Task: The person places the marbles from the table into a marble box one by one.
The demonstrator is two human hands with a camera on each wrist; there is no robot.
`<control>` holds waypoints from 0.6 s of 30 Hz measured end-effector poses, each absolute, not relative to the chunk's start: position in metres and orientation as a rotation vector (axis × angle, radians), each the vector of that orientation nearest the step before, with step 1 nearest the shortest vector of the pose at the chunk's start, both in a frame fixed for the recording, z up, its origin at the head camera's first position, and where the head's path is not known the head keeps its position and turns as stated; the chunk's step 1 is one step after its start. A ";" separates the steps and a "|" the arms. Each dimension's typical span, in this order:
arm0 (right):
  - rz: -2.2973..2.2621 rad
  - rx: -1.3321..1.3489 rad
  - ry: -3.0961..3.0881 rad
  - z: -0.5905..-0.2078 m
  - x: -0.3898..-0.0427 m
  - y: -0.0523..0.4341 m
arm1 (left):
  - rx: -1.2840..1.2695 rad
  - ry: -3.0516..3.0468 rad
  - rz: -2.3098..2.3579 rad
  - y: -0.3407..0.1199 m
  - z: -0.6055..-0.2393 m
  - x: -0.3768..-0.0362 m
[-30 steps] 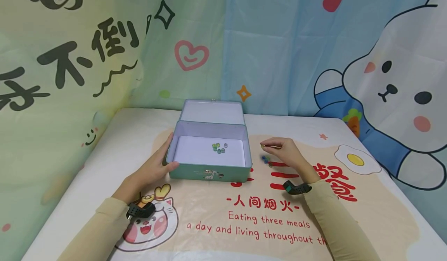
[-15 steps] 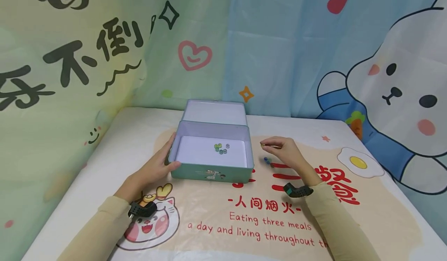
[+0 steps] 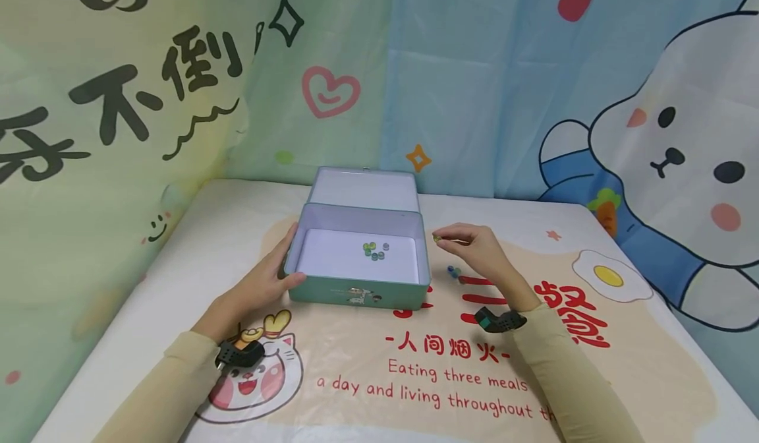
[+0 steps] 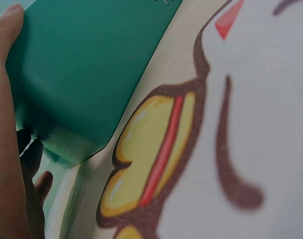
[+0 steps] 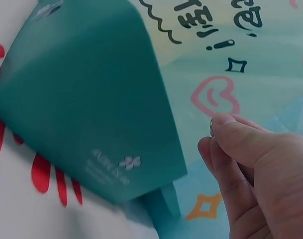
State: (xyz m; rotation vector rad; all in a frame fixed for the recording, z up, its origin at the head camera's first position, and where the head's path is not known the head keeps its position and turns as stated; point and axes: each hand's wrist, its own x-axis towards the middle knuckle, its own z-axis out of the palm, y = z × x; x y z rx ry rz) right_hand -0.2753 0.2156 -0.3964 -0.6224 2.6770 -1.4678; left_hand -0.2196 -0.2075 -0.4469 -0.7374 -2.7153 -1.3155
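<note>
The right hand pinches a small yellow-green bead between thumb and fingertips, raised above the table just beside the right wall of the open teal metal box — the bead sits at the very tip of the fingers, on the side facing the box and not yet over its rim. In the right wrist view only a sliver of the bead peeks out past the thumb, so its exact colour is hard to call. The left hand rests against the box's near left corner, thumb along the front wall and fingers curled around the side, gripping it. Inside the box, on its pale floor, lies a small cluster of green, blue and clear beads. Two more small bluish beads lie on the printed plastic tablecloth — just below the right hand, near its wrist side
</note>
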 end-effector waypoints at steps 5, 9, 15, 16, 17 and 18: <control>-1.456 -0.663 2.656 -0.388 -0.279 0.205 | -0.738 -2.716 -1.314 -0.207 -0.446 -0.220; -1.449 -0.695 2.636 -0.381 -0.281 0.197 | -0.744 -2.708 -1.324 -0.206 -0.445 -0.219; -1.414 -0.718 2.647 -0.372 -0.285 0.185 | -0.744 -2.706 -1.317 -0.207 -0.446 -0.220; -1.409 -0.717 2.647 -0.370 -0.286 0.183 | -0.741 -2.709 -1.315 -0.207 -0.446 -0.220; -1.400 -0.712 2.647 -0.369 -0.287 0.181 | -0.737 -2.713 -1.314 -0.207 -0.446 -0.219; -1.392 -0.708 2.647 -0.367 -0.287 0.179 | -0.732 -2.718 -1.313 -0.207 -0.446 -0.219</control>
